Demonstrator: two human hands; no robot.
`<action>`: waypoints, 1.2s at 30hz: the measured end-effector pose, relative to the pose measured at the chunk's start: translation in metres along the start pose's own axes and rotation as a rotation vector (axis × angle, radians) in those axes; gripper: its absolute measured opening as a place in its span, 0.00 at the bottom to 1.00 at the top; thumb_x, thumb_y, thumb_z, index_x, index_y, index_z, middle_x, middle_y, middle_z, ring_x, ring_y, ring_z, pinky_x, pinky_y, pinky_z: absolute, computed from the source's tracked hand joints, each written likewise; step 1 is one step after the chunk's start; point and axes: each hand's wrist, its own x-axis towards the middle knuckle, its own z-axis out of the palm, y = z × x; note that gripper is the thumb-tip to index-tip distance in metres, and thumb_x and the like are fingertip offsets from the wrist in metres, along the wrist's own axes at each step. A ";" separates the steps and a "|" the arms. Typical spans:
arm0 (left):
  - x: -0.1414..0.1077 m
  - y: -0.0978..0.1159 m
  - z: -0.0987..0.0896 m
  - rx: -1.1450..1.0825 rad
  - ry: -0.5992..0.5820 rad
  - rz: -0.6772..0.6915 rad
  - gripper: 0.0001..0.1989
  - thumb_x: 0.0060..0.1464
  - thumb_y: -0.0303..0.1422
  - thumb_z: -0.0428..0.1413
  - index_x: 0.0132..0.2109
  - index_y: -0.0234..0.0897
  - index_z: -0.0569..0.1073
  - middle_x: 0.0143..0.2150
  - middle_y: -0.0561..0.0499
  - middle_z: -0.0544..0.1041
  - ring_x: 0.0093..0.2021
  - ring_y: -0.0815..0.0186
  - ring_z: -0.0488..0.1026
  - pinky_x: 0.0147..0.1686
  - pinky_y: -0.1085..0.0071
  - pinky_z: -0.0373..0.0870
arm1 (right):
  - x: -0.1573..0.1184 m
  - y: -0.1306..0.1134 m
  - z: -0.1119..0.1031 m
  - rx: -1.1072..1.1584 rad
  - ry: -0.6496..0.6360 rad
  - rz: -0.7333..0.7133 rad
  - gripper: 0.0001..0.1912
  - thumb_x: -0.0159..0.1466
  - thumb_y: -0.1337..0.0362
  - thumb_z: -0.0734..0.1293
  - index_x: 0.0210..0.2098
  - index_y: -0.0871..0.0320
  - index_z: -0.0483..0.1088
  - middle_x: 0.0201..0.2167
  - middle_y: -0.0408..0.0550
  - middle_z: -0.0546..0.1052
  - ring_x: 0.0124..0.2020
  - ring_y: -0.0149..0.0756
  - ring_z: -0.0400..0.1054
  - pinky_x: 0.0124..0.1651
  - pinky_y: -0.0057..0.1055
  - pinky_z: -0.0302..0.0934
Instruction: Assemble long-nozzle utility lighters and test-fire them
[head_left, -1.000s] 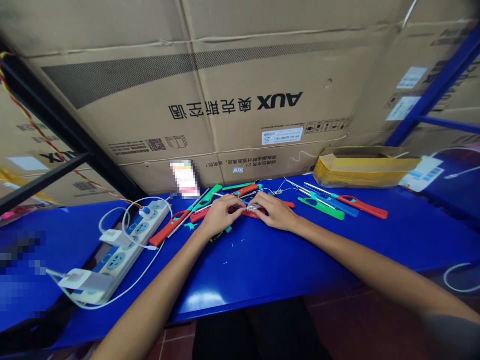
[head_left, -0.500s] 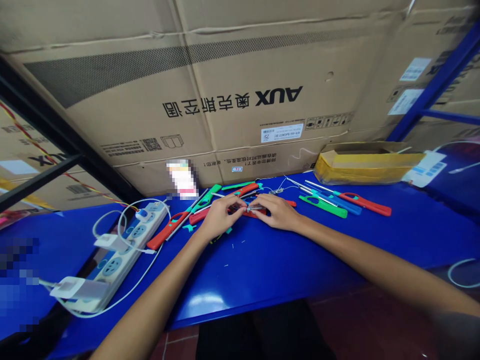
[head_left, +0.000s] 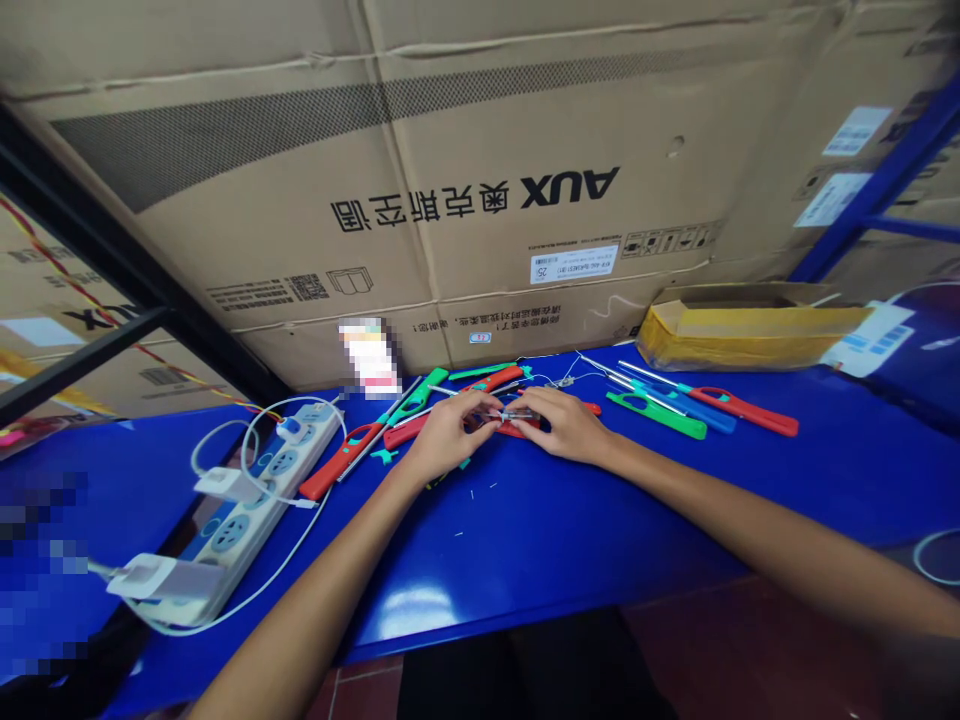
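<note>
My left hand (head_left: 450,435) and my right hand (head_left: 562,425) meet at the middle of the blue table, their fingertips pinching a small metal part (head_left: 516,414) above a red lighter handle (head_left: 517,431). Long-nozzle lighters lie around them: a red one (head_left: 337,462) and a green one (head_left: 416,396) to the left, a green handle (head_left: 656,415), a blue one (head_left: 697,410) and a red one (head_left: 742,412) to the right. A small teal plastic piece (head_left: 384,456) lies left of my left hand. Thin wires (head_left: 562,380) curl behind my right hand.
A white power strip (head_left: 262,490) with white chargers and cables lies at the left of the blue table (head_left: 465,590). Behind stand large AUX cardboard boxes (head_left: 465,170). A yellow-lined open carton (head_left: 750,335) sits at the back right, beside a blue shelf frame (head_left: 877,180).
Both hands stay together on the small metal part, with only slight finger shifts. The whole scene sits a little further right and higher in the view.
</note>
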 end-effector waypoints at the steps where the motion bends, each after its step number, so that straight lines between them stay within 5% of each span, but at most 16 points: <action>1: 0.000 0.000 0.001 -0.001 0.005 -0.002 0.08 0.65 0.30 0.61 0.51 0.40 0.79 0.46 0.48 0.84 0.41 0.63 0.82 0.42 0.68 0.79 | 0.000 0.000 0.000 -0.003 -0.001 0.004 0.07 0.74 0.64 0.68 0.51 0.54 0.76 0.45 0.51 0.84 0.45 0.45 0.78 0.48 0.43 0.72; 36: 0.000 -0.007 0.007 -0.037 0.046 -0.060 0.06 0.61 0.33 0.65 0.46 0.39 0.81 0.38 0.51 0.84 0.36 0.65 0.81 0.38 0.71 0.78 | -0.004 0.002 0.002 -0.039 -0.032 0.007 0.12 0.75 0.65 0.67 0.56 0.52 0.78 0.51 0.52 0.85 0.50 0.48 0.81 0.53 0.48 0.74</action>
